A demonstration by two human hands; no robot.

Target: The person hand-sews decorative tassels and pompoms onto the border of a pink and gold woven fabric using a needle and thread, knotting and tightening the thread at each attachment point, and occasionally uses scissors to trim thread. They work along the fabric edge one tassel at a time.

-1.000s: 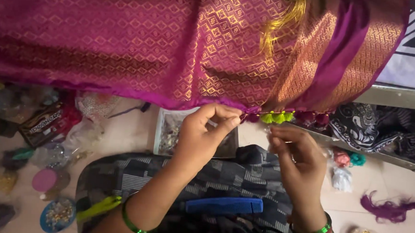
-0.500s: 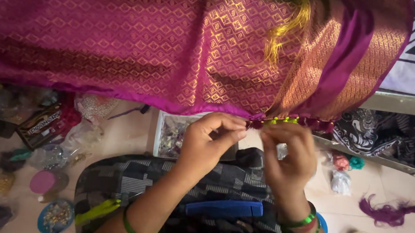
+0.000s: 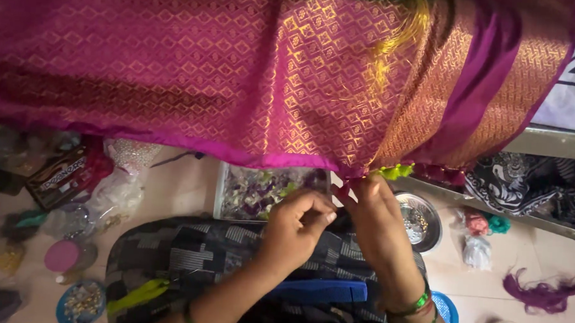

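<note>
Magenta silk cloth (image 3: 239,75) with a woven gold diamond pattern hangs across the whole upper part of the view, its lower hem running from the left down to a gathered corner near the middle, where a row of small green and maroon tassels (image 3: 423,172) trims the edge. Both hands meet right at that corner, just under the hem. The right hand (image 3: 381,227) comes up from below with its fingertips pressed together on the hem beside the first tassel, so its grip is clamped on the cloth edge. The left hand (image 3: 298,223) sits touching it on the left, thumb and forefinger pinched shut as if on something fine; what lies between them is too small to make out. The cloth therefore lies above and beyond the grip, with only its lowest edge caught in the fingers. Green bangles (image 3: 417,309) circle the right wrist. Below the hands a dark patterned cushion (image 3: 186,254) carries a blue comb (image 3: 320,291). Behind the hands stands a clear box of scraps (image 3: 254,192), and to the right a small steel bowl (image 3: 427,219) of beads rests on the floor (image 3: 183,189). A purple thread tuft (image 3: 540,295) lies well apart at far right.
</note>
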